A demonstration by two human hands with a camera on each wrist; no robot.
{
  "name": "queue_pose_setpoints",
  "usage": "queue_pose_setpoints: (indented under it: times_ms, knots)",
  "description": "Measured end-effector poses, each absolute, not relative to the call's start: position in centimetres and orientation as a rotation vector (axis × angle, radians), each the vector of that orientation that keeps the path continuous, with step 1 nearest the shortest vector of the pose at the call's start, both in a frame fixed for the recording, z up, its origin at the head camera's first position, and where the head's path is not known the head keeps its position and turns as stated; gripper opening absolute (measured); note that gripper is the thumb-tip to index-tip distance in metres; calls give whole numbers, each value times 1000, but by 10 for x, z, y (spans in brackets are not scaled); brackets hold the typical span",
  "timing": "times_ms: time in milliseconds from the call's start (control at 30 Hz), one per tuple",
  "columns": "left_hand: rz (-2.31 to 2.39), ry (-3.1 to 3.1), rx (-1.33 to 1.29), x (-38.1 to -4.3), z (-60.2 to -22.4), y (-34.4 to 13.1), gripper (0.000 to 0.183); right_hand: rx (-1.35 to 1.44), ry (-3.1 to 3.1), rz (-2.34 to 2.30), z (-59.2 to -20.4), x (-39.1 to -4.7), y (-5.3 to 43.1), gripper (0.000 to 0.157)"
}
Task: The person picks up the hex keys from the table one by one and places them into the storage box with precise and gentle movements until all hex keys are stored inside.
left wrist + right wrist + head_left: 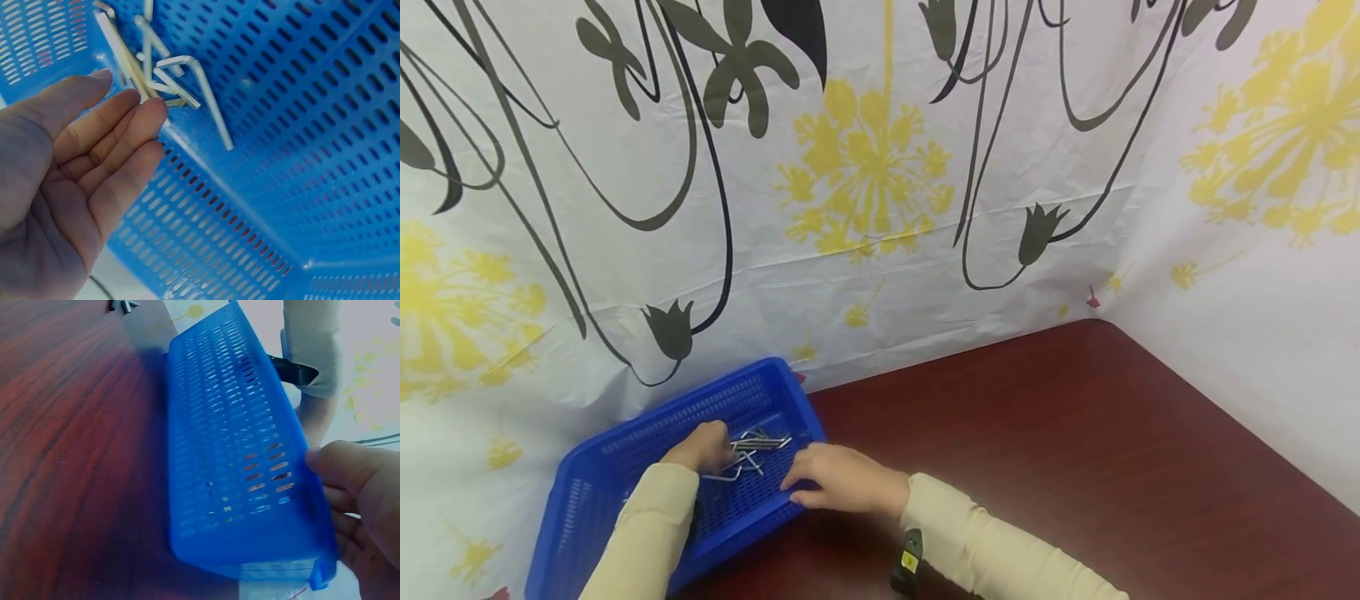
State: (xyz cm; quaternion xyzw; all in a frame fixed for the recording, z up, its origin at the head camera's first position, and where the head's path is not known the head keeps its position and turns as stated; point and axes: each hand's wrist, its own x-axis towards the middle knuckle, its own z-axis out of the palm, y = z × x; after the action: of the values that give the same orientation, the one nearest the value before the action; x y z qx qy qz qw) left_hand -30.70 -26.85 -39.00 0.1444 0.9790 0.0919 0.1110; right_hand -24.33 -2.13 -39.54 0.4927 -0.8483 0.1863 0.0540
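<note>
Inside a blue plastic basket (722, 408) with slotted walls lie several metal hex keys (760, 444) in a loose pile. My left hand (703, 447) reaches down into the basket beside them. In the left wrist view its fingers (134, 134) are gently bent, with the tips near the pile and nothing held between them. One L-shaped hex key (212, 109) lies apart from the fingertips on the basket floor. At the basket's right end, my right hand (850, 481) grips the rim, thumb (340, 462) on the outer side and fingers partly hidden behind it.
The basket stands at the left of a dark red-brown wooden table (1000, 433). A white cloth (880, 308) with yellow and grey flowers hangs along the back and sides. Small dark and silvery pieces (128, 306) show at the top of the right wrist view.
</note>
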Motion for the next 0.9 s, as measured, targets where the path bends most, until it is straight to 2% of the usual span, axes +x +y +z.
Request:
queue_pose_setpoints:
  times_ms: [167, 333, 467, 633, 900]
  knots:
    - [265, 2883, 473, -301, -377, -272, 19, 1593, -2655, 492, -381, -248, -29, 19]
    - [273, 2880, 470, -295, -366, -274, 19, 1649, -2790, 395, -362, -250, -42, 10]
    - [252, 2877, 458, -290, -360, -276, 20, 1635, -2842, 285, -350, -247, -55, 15]
    - [242, 2875, 421, -284, -354, -277, 15, 1651, -2771, 229, -341, -243, -68, 9]
    - [262, 2878, 461, -259, -342, -282, 11, 1706, -2618, 255, -331, -225, -82, 20]
